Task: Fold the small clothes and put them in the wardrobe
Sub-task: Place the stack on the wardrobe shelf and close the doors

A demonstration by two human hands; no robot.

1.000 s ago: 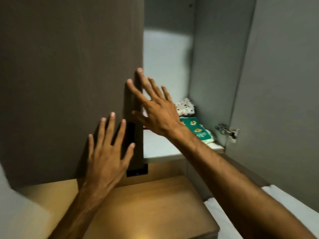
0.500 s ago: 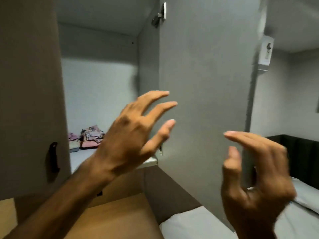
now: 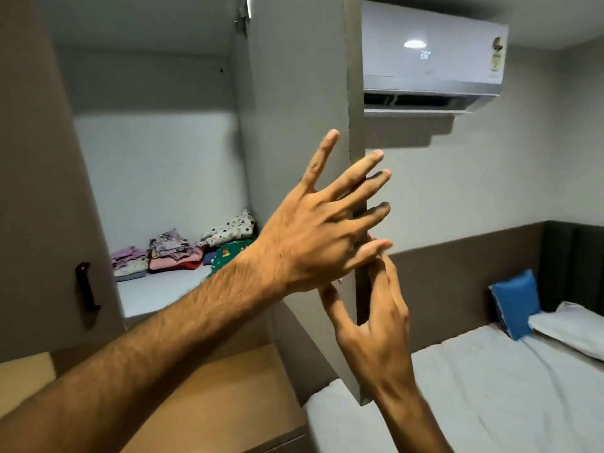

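Open wardrobe door [image 3: 294,93] taken as reference. Left hand [image 3: 310,237] against its free edge, fingers straight and spread, holding nothing. Right hand [image 3: 376,322] just below, thumb on near face, near-straight fingers on far side; pinch or mere touch not determinable. Folded small clothes [image 3: 170,250] stacked on wardrobe shelf [image 3: 157,295], left of door. Air conditioner [image 3: 431,60] upper right of door; display reads "26", sticker illegible.

An air conditioner [image 3: 431,50] hung high on the wall [image 3: 457,191]. A blue cushion [image 3: 514,305] stood against a white pillow [image 3: 568,331] on the bed [image 3: 490,403], beside a wooden bench [image 3: 228,403].
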